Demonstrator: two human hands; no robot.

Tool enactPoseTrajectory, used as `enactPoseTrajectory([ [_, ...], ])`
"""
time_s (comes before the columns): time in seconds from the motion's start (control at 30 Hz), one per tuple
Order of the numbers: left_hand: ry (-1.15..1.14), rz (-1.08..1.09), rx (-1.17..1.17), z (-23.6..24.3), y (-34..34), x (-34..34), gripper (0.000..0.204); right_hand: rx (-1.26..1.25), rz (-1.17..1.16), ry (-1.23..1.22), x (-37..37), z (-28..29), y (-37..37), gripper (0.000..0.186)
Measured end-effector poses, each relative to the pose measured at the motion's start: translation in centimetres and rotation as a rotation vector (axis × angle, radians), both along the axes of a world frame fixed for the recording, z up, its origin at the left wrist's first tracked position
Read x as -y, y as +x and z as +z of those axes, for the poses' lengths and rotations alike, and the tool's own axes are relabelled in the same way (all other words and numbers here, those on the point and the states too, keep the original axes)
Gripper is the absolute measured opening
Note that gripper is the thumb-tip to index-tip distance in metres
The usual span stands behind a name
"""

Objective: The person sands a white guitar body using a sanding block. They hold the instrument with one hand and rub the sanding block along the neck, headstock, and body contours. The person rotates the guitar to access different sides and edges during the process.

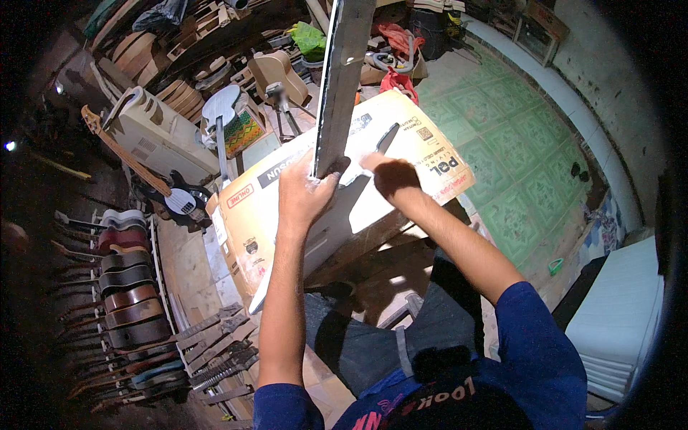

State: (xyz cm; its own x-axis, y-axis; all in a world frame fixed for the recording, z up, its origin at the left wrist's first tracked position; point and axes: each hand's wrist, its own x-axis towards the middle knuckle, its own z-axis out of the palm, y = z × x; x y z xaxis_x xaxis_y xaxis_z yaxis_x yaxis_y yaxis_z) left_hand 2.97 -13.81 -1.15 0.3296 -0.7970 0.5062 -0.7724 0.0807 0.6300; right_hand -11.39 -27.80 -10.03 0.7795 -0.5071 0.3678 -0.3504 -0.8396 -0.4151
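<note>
My left hand (304,190) is closed around the lower end of a long flat grey bar with a dark edge (340,86). The bar stands up and away from me past the top of the view. To its right my right hand (394,179) is closed close to the bar's lower end, fingers bent inward; glare and shadow hide what they grip. A small pale piece (350,172) shows between the hands. Beneath them lies a flattened cardboard sheet (233,215), brightly lit and printed. A slim dark object (388,137) lies on it just beyond my right hand.
Several guitar bodies (132,297) hang in a rack at left, near a pile of wooden necks (222,344). A black guitar (183,201) leans by a pale cabinet (154,129). Wood parts crowd the back. Green tiles (509,143) and stacked white chairs (616,315) are at right.
</note>
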Motion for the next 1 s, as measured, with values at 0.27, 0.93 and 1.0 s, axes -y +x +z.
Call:
enactPoseTrajectory([
  [0.27, 0.005, 0.003, -0.019, -0.2, 0.5, -0.1, 0.03, 0.08, 0.026, -0.001, 0.6, -1.1, 0.6, 0.034],
  [0.93, -0.031, -0.009, 0.009, -0.6, 0.3, 0.3, 0.031, 0.294, 0.029, -0.018, -3.7, -2.9, 0.3, 0.033],
  [1.0, -0.008, 0.008, -0.047, -0.2, 0.6, -0.4, 0.031, -0.095, -0.022, 0.101, -0.9, 0.4, 0.9, 0.032],
])
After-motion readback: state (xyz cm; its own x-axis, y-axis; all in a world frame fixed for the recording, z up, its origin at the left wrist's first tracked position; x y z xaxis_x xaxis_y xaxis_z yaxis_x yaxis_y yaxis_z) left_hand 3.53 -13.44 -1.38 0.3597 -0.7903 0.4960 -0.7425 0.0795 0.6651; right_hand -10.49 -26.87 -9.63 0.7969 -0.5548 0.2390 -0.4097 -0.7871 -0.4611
